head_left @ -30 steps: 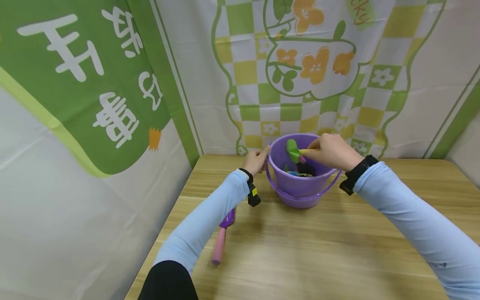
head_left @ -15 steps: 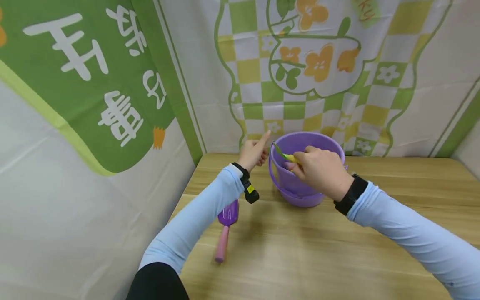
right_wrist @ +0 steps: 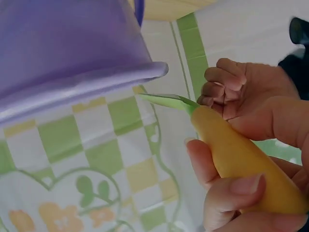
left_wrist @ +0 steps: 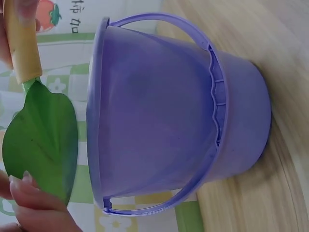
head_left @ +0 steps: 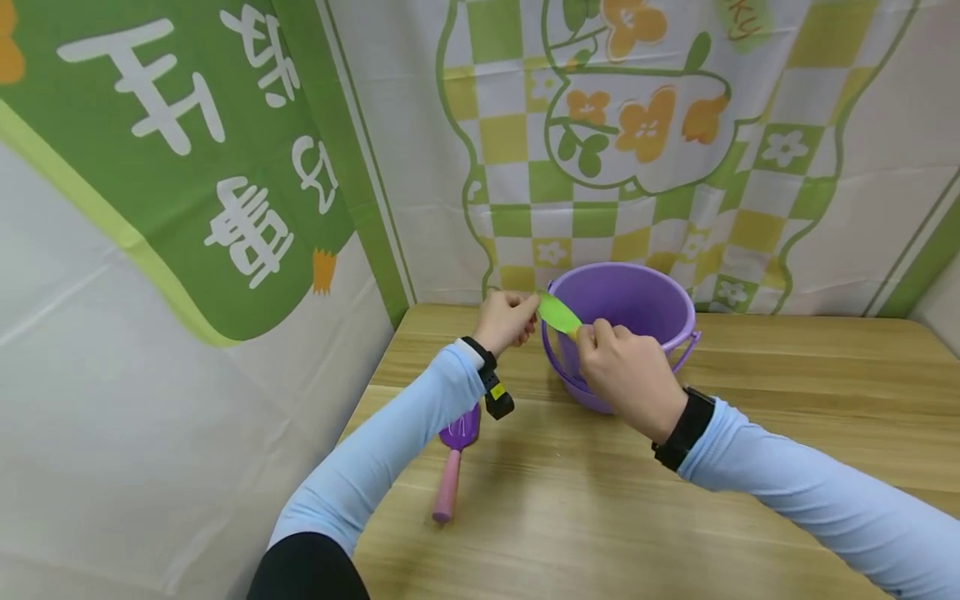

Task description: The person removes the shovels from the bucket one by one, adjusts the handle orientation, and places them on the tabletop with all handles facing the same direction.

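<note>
My right hand [head_left: 626, 375] grips the yellow handle [right_wrist: 246, 159] of a small toy shovel with a leaf-shaped green blade [left_wrist: 43, 130]. At the blade's tip, my left hand [head_left: 510, 321] pinches the edge between thumb and fingers. The shovel is held above the near left rim of a purple bucket [head_left: 622, 275], which stands upright on the table. In the left wrist view the bucket's handle hangs down round its side. What lies at the bottom of the bucket is hidden from the head view.
On the wooden table [head_left: 540, 533], a purple toy shovel with a pink handle [head_left: 447, 487] lies left of the bucket, partly under my left forearm. A printed cloth wall [head_left: 525, 175] rises right behind the bucket, and another cloth wall [head_left: 172, 433] stands along the left side.
The green-bladed shovel has come up out of the bucket toward the left in my right hand. My left hand has left the bucket's rim and taken the blade's tip.
</note>
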A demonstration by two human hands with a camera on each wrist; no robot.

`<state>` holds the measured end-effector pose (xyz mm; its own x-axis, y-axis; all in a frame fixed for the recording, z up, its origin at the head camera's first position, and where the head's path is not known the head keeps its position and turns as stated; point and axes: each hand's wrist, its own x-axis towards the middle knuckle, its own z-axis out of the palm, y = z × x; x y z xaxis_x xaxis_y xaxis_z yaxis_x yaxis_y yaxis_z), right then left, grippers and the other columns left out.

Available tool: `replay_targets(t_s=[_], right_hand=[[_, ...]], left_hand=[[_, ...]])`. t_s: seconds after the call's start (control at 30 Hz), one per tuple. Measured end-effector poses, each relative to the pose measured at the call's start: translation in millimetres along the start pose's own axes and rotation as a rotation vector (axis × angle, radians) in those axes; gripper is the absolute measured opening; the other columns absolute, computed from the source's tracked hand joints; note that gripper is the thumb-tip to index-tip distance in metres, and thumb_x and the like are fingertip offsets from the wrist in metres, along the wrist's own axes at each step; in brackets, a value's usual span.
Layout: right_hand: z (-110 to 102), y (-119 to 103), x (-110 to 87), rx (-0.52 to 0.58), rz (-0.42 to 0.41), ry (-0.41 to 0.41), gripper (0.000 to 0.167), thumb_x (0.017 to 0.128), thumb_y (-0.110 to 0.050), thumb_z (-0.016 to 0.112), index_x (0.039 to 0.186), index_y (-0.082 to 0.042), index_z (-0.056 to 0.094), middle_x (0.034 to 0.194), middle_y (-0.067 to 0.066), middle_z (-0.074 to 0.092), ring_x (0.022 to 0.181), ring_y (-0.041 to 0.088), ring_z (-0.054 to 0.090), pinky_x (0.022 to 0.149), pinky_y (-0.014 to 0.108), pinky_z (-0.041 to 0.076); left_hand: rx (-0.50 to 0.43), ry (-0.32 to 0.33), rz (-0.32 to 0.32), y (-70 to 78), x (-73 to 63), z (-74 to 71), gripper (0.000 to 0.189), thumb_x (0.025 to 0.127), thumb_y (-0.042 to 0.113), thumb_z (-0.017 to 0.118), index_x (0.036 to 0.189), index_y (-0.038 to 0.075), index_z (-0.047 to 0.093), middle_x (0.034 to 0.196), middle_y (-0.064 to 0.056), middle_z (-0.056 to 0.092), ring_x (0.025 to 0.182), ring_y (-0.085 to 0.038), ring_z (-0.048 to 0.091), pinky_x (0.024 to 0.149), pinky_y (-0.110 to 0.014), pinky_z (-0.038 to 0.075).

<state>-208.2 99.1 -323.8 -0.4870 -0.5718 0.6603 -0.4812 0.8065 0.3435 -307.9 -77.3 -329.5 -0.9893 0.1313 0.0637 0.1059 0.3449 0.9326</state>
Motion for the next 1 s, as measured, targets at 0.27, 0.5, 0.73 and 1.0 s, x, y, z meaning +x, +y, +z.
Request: replay_targets(t_s=[0.27, 0.5, 0.73, 1.0], right_hand=[[5, -18, -5.0, -0.060, -0.002, 0.034, 0.016, 0.090, -0.005, 0.050, 0.090, 0.008, 0.060, 0.071, 0.014, 0.051, 0.048, 0.021, 0.050, 0.037, 0.030, 0.043], [-2, -17, 1.1, 0.540, 0.240, -0.280, 0.020, 0.089, -0.026, 0.059, 0.082, -0.007, 0.057, 0.062, -0.001, 0.048, 0.045, 0.010, 0.047, 0.039, 0.027, 0.039], [9, -7, 0.0, 1.356, 0.636, -0.709, 0.041, 0.092, -0.044, 0.052, 0.085, -0.006, 0.063, 0.072, 0.008, 0.059, 0.056, 0.015, 0.055, 0.054, 0.030, 0.050], [32, -30, -21.4, 1.765, 0.869, -0.925, 0.036, 0.088, -0.038, 0.060, 0.085, -0.003, 0.061, 0.072, 0.002, 0.057, 0.062, 0.010, 0.054, 0.057, 0.024, 0.047]], left_hand=[[-0.015, -0.017, 0.013, -4.6, -5.0, -6.6, 0.027, 0.090, 0.016, 0.051, 0.071, 0.000, 0.062, 0.059, -0.005, 0.056, 0.044, -0.010, 0.049, 0.043, -0.020, 0.042], [-0.042, -0.073, 0.029, -19.7, -7.0, -17.6, 0.024, 0.091, 0.012, 0.049, 0.072, 0.001, 0.059, 0.061, -0.005, 0.054, 0.048, -0.010, 0.047, 0.046, -0.020, 0.041], [-0.064, -0.160, 0.062, -33.9, -14.7, -31.3, 0.022, 0.090, 0.010, 0.046, 0.073, 0.002, 0.056, 0.063, -0.008, 0.053, 0.050, -0.011, 0.045, 0.048, -0.022, 0.040], [-0.062, -0.273, 0.004, -58.4, -31.7, -33.0, 0.021, 0.093, 0.009, 0.045, 0.078, 0.000, 0.056, 0.067, -0.014, 0.053, 0.054, -0.014, 0.048, 0.051, -0.024, 0.042]])
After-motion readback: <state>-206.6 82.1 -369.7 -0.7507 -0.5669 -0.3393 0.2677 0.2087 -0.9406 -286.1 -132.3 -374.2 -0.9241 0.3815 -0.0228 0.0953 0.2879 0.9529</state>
